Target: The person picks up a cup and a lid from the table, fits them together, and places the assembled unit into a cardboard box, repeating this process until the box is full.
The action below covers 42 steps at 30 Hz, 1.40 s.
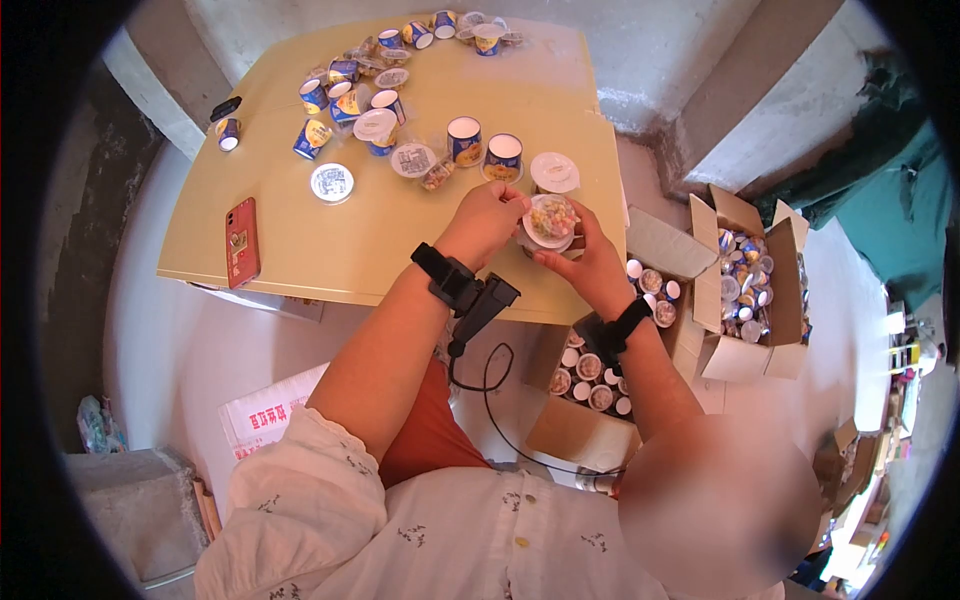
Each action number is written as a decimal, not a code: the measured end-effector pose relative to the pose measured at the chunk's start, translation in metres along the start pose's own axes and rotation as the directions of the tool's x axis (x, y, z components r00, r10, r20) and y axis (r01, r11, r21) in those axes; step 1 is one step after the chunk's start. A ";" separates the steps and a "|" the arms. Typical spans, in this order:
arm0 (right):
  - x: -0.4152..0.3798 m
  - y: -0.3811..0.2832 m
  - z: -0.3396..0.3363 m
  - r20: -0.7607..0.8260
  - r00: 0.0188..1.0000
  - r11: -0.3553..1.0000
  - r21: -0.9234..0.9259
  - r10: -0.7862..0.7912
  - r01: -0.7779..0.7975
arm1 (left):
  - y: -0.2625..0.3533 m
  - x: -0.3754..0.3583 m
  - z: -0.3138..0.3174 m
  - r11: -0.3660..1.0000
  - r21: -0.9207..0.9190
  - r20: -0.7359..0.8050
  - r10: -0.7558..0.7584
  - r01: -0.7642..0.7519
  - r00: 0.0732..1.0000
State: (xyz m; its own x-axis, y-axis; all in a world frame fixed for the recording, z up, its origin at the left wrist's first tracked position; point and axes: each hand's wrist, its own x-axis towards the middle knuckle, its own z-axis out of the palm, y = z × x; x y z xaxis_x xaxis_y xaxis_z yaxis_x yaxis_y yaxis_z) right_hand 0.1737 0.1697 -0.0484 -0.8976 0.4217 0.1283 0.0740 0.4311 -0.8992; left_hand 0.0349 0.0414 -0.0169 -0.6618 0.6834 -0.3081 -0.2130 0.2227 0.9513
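Near the right front edge of the yellow table point(390, 250), my right hand point(585, 258) wraps round a small cup with a clear top point(550, 218) showing colourful pieces inside. My left hand point(485, 222) pinches at the left rim of that cup; whatever lies between its fingertips is too small to make out. Just behind stands a cup with a white lid point(554, 172). Two open blue cups, one point(502, 158) beside the other point(464, 141), stand left of it. A clear-lidded cup point(413, 160) lies further left.
Many blue cups point(345, 104) cluster at the table's back left. A red phone point(242, 243) and a round lid point(332, 183) lie on the left. Cardboard boxes of cups stand on the floor at the right point(784, 270) and below the table edge point(570, 432). A black cable hangs below my left wrist.
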 end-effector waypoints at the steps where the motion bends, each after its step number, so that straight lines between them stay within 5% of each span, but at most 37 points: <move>1: 0.000 0.001 0.000 0.005 1.000 1.000 -0.006 -0.003 0.003 | -0.003 0.003 0.000 0.998 0.059 -0.020 0.017 -0.016 1.000; 15: -0.001 0.005 -0.001 0.005 1.000 1.000 0.020 0.020 -0.020 | -0.023 0.013 0.004 0.928 0.341 -0.054 0.180 -0.151 0.982; 27: -0.002 0.012 0.003 0.008 0.999 0.994 0.104 0.042 -0.043 | -0.035 0.022 0.004 0.954 0.262 -0.020 0.153 -0.142 0.988; 30: -0.003 0.016 0.004 0.005 0.999 0.996 0.083 0.044 -0.044 | -0.021 0.011 0.007 0.972 0.233 -0.045 0.042 -0.030 0.998; 35: -0.003 0.024 0.005 -0.007 1.000 0.999 0.050 0.021 -0.021 | -0.011 0.001 0.010 0.991 0.091 0.045 -0.099 0.095 0.994; 42: -0.003 0.024 0.006 -0.023 1.000 1.000 0.023 0.011 -0.011 | -0.028 0.003 0.012 0.987 -0.144 0.035 -0.064 0.068 0.997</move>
State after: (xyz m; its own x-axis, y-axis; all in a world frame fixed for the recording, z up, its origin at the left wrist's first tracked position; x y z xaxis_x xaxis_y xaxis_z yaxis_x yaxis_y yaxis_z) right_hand 0.1757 0.1738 -0.0728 -0.8867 0.4444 0.1278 0.0734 0.4080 -0.9100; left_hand 0.0476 0.0450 -0.0447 -0.6217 0.6915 -0.3679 -0.3589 0.1660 0.9185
